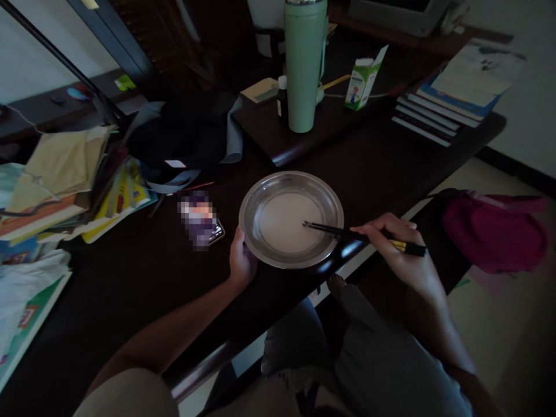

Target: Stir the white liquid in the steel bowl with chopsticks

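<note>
A round metal bowl (336,202) with a wide rim stands near the edge of the dark table, holding a whitish liquid (286,223). My left hand (242,260) grips the bowl's left side, its thumb near the rim and the other fingers hidden beneath. In my right hand (397,246) is a pair of black chopsticks (334,230) with yellow marks at the thick end. Their tips reach over the far rim side into the bowl, at the liquid's surface. Left of the bowl lies a phone (202,220), its screen blurred out.
Beyond the bowl stand a tall green flask (305,69), a small dark bottle (282,98) and a green-white carton (365,81). Books are stacked at right (456,98). Papers (61,168) and a black bag (186,133) crowd the left. A magenta bag (495,231) sits at far right.
</note>
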Tool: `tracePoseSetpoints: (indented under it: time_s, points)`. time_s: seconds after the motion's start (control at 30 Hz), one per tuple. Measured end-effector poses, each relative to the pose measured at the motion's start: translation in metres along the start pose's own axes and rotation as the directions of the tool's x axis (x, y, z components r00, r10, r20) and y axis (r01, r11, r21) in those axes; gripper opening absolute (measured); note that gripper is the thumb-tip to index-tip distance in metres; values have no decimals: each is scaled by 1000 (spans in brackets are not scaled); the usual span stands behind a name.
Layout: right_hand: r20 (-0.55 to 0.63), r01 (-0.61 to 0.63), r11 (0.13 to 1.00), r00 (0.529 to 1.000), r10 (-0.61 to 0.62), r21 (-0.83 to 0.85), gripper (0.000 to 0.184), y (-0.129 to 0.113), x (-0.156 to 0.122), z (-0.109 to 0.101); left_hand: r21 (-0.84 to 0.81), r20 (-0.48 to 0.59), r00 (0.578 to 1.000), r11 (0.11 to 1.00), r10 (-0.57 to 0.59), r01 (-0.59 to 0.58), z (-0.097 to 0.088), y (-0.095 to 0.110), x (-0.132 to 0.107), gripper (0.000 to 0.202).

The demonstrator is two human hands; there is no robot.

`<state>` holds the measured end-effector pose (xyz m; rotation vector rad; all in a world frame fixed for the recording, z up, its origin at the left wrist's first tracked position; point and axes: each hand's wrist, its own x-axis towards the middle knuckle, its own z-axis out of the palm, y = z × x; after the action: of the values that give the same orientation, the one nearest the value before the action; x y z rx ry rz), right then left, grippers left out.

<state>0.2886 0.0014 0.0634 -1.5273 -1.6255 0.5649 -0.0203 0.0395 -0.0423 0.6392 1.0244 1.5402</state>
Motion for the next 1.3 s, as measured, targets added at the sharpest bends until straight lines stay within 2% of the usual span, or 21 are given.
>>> tracePoseSetpoints:
  time_s: [0.13, 0.27, 0.47, 0.6, 0.83, 0.93, 1.13, 1.3]
  points:
    - [126, 21, 999, 992, -26, 41, 30, -3, -2, -3, 3, 11, 1000, 1000, -2, 2, 2, -2, 2, 40]
    - [186, 60, 993, 980, -77, 98, 30, -5, -1, 11, 2, 0, 1000, 1000, -4, 4, 4, -1, 2, 42]
    - [161, 116, 993, 980, -120, 31, 30, 3, 6, 40, -18, 5, 1000, 1000, -12, 12, 4, 0, -1, 40]
    - [89, 129, 992, 988, -127, -16, 29, 11, 11, 49, -16, -3, 1000, 1000, -2, 2, 2, 1, -2, 43]
    - [-70, 121, 990, 990, -126, -73, 29, 10, 10, 34, 24, 7, 1000, 1000, -2, 2, -1, 1, -2, 39]
    - [-77, 90, 991, 992, -97, -97, 29, 5, 5, 21, 23, 8, 1000, 1000, 2, -3, -1, 1, -1, 39]
    - [41, 30, 999, 999, -29, -18, 29, -8, -4, -2, 7, -1, 1000, 1000, 3, -3, -1, 2, 1, 37]
    - [160, 54, 996, 985, -64, 68, 27, -10, -3, 6, -23, -15, 1000, 1000, -17, 17, 1, 0, 1, 41]
